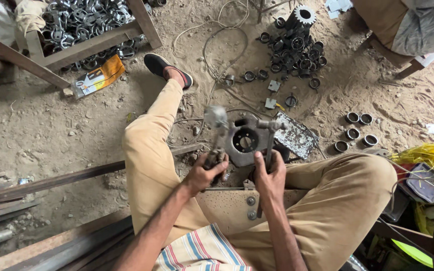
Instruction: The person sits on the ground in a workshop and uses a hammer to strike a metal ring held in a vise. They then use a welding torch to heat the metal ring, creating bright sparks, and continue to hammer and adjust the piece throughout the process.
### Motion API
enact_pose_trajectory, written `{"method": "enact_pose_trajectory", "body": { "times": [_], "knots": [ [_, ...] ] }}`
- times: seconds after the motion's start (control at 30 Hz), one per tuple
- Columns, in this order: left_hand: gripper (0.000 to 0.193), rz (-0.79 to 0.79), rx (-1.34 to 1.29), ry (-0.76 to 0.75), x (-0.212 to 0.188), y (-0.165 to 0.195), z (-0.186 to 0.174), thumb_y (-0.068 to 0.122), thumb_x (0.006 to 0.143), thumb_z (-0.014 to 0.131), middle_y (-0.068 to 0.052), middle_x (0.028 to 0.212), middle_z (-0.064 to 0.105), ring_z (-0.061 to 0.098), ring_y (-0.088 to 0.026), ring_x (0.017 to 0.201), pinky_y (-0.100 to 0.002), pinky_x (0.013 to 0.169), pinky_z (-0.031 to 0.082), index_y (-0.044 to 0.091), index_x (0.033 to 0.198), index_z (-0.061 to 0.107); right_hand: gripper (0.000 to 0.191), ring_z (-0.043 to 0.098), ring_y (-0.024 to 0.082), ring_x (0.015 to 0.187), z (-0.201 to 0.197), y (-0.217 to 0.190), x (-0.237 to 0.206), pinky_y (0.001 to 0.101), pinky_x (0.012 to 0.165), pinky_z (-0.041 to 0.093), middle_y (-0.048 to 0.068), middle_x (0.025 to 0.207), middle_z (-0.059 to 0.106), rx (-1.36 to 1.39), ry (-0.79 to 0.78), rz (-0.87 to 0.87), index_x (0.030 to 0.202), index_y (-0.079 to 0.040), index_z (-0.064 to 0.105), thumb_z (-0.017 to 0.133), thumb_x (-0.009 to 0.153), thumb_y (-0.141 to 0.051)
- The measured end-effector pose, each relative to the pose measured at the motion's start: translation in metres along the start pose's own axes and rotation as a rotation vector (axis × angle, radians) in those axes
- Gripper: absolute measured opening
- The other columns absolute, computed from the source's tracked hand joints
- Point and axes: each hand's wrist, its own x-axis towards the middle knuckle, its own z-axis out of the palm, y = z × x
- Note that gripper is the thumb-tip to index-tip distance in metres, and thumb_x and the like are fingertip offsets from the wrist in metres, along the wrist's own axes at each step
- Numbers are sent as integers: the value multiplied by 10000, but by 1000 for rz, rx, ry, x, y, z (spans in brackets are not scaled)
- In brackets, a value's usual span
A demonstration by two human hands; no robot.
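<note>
**Down in the dirt, two tools over one disc**

Seated on sandy ground, a person's left hand (203, 174) clamps a blurred hammer (216, 131), while the right hand (270, 175) grips a rod (269, 143) upright. Just beyond both hands lies a holed metal disc (245, 141).

Tan trousers (146, 150) — striped (blue-red) cloth (202, 251)

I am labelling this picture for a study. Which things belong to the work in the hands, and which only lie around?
In use:
left hand gripping a hammer
right hand holding a rod tool
round metal plate

Lying around:
pile of dark rings
four short sleeves
orange packet
loose wire
</note>
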Motion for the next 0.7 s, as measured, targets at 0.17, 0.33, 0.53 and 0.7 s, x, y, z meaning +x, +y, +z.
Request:
{"method": "enact_pose_trajectory", "body": {
  "times": [0.17, 0.33, 0.53, 0.7],
  "knots": [
    [208, 233, -668, 50, 15, 10, 7, 291, 1007, 698, -43, 906, 625, 614, -162, 879, -353, 983, 514, 119, 1024, 581, 293, 464, 86, 610, 12, 11, -9, 288, 487, 410, 2, 772, 498, -209, -101, -120, 968, -82, 557, 659, 1011, -353],
    [277, 105, -815, 165, 16, 0, -5, 369, 983, 686, -49, 919, 629, 550, -140, 869, -272, 881, 451, 120, 1071, 602, 216, 446, 62, 504, 32, 9, -26, 245, 405, 365, -66, 688, 560, 16, -361, 60, 1052, -140, 554, 531, 1033, -354],
    [281, -19, -982, 104, 6, -11, -14, 367, 1024, 672, -54, 995, 614, 480, -77, 790, -174, 614, 363, 147, 1157, 561, 247, 297, 34, 432, 43, -9, -39, 225, 374, 210, -89, 600, 367, 382, -436, 431, 1204, -183, 548, 603, 1001, -313],
    [254, 95, -1018, 23, 7, -13, -9, 290, 988, 699, -28, 956, 588, 602, -168, 970, -352, 786, 531, 134, 1123, 550, 283, 271, 29, 458, 36, 1, -38, 219, 398, 179, -105, 675, 414, 533, -504, 617, 1221, -165, 519, 604, 1017, -342]
  ]
}}
